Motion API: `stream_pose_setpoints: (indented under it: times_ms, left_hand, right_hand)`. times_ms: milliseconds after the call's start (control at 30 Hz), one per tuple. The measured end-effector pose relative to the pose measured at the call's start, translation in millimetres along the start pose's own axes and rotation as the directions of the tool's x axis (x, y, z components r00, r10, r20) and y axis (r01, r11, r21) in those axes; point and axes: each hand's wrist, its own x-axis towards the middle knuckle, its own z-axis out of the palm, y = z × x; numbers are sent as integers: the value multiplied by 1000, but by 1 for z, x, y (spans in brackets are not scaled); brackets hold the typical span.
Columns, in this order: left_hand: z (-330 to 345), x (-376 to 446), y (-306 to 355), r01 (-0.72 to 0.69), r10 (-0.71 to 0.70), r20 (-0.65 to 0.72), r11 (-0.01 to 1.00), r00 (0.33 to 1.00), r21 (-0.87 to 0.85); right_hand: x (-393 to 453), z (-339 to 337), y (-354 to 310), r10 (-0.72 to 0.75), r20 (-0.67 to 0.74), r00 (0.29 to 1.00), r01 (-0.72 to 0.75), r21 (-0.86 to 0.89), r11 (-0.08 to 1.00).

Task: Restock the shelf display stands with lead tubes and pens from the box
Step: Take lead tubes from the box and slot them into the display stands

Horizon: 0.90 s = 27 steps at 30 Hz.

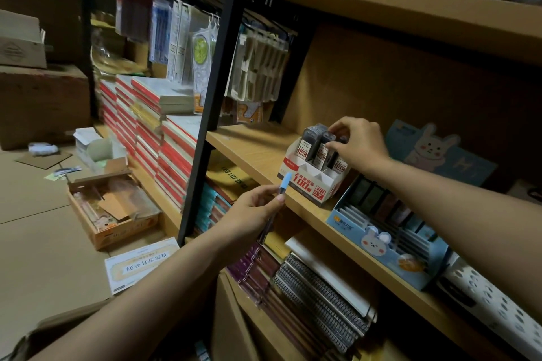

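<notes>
A red and white display stand (pixel 311 182) sits on the wooden shelf (pixel 252 152), holding several dark lead tubes (pixel 311 141). My right hand (pixel 359 142) reaches over the stand and pinches one lead tube (pixel 337 152) at the stand's right side. My left hand (pixel 252 211) holds a pen with a light blue cap (pixel 284 183) in front of the shelf edge, cap pointing up. To the right, a blue display stand with a rabbit picture (pixel 381 246) holds several dark items in its slots.
An open cardboard box (pixel 111 214) lies on the floor at the left, with a card sheet (pixel 137 265) beside it. Stacked notebooks (pixel 152 132) fill the left rack. Spiral notebooks (pixel 316 287) lie on the lower shelf. A white perforated basket (pixel 492 302) stands at the far right.
</notes>
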Motion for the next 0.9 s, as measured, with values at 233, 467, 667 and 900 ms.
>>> stream_pose_setpoints:
  times_ms: [233,467,667,900]
  left_hand:
    - [1,2,-3,0,0,-5,1000,1000,8]
    - [5,4,-7,-138,149,-67,980,987,142]
    - [28,5,-6,-395,428,-67,875,901,279]
    - [61,-3,-3,-494,482,113,830,869,258]
  right_hand:
    - [7,-4,9,-39,44,998,45,-142,989]
    - [-15,-19,-11,-73,-73,995,74,13,997]
    - [-102,-18,-31,80,321,944,-242,506,828]
    - [-116,-77,8,236,111,965,-260,505,823]
